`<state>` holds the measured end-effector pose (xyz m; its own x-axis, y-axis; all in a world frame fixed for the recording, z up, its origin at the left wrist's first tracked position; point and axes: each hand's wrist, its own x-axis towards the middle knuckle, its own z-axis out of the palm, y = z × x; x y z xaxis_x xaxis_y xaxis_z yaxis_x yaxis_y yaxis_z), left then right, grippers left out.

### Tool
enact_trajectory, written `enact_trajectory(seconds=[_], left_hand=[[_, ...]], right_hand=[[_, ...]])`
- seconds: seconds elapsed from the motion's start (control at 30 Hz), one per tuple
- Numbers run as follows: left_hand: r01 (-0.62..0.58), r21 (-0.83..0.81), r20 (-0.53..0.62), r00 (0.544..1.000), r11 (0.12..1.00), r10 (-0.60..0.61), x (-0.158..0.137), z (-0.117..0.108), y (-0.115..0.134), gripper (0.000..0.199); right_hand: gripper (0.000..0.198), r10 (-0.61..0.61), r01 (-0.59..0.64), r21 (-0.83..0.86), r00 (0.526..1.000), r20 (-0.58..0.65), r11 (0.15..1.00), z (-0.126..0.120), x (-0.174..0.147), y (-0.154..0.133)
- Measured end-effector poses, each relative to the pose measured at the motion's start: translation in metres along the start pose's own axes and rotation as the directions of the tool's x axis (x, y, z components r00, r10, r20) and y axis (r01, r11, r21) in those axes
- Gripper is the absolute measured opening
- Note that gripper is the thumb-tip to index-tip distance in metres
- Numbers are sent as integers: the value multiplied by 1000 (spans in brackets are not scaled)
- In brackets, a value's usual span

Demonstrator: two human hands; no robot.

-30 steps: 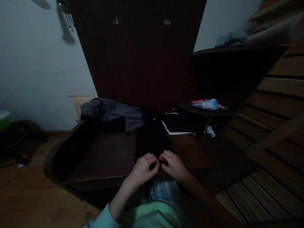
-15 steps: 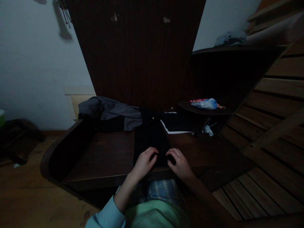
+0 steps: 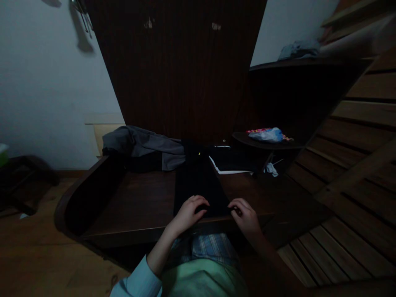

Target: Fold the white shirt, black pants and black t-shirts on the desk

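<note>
A black garment [image 3: 198, 185] lies flat on the dark wooden bench seat, reaching from the backrest to the front edge. It is too dark to tell its exact kind; a small yellow mark shows near its far end. My left hand [image 3: 190, 212] rests over its near left part, fingers curved and the thumb a little apart from them. At the near right corner, my right hand [image 3: 246, 216] has thumb and fingertips pinched together on the garment's edge.
Grey clothing [image 3: 145, 144] is heaped at the back left of the bench [image 3: 145, 198]. Folded black-and-white cloth [image 3: 232, 161] lies right of the garment. A plastic bag [image 3: 267, 135] sits on a small shelf. Slatted wood [image 3: 349, 152] stands at right.
My right hand has moved right, away from the left hand, and the garment's near right corner now spreads wider. My left hand has shifted slightly toward me.
</note>
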<state>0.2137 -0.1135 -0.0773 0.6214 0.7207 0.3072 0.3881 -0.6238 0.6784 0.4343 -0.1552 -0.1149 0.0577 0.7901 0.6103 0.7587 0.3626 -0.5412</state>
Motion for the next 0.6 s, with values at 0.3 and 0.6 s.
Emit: enact_trajectory(seconds=[0.3,0.6], left_hand=[[-36,144,25,999,989,33,3,6,4,15],[2,26,-6,1000,1000,-2,-2,3,3,15]], right_hand=[[21,-1,1,17,1000,24,1000,-4,-1,4],[17,-149,152,-50,987,52,987,-9,-3,1]])
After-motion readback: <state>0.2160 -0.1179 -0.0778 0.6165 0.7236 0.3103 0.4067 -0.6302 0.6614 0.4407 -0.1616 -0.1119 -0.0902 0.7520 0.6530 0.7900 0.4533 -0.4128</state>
